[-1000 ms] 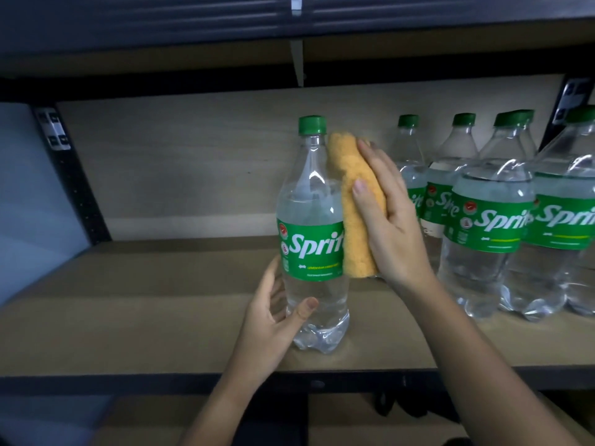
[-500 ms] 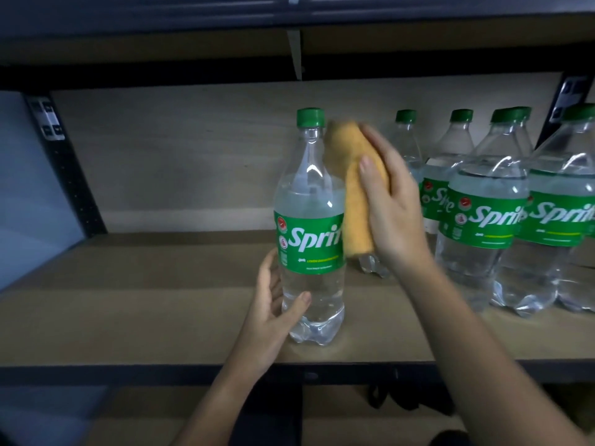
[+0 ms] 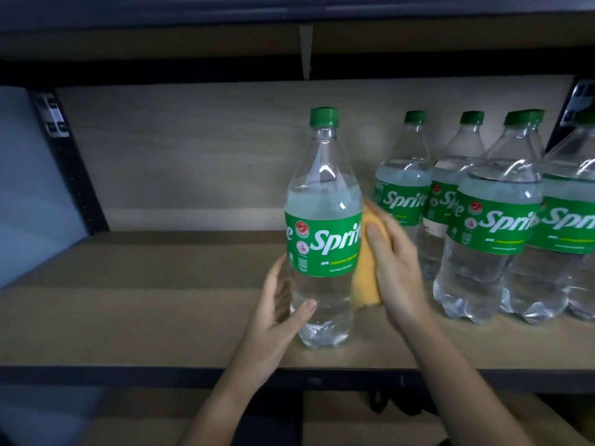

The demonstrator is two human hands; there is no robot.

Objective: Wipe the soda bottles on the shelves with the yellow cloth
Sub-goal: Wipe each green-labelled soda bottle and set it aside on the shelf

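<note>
The left hand [image 3: 277,312] cupped the lower body of the bottle [image 3: 323,233], thumb across the clear front below the label and fingers wrapped behind. The right hand [image 3: 397,268] pressed the cloth [image 3: 365,278] against the bottle's right side at label height, fingers curled over the cloth and gripping it. The bottle stood upright near the front of the shelf [image 3: 145,300], long axis vertical, green cap on top, its Sprite label facing the camera. The cloth hung lengthwise down the bottle's side. More bottles [image 3: 489,226] stood upright in a cluster just to the right, apart from the held one.
</note>
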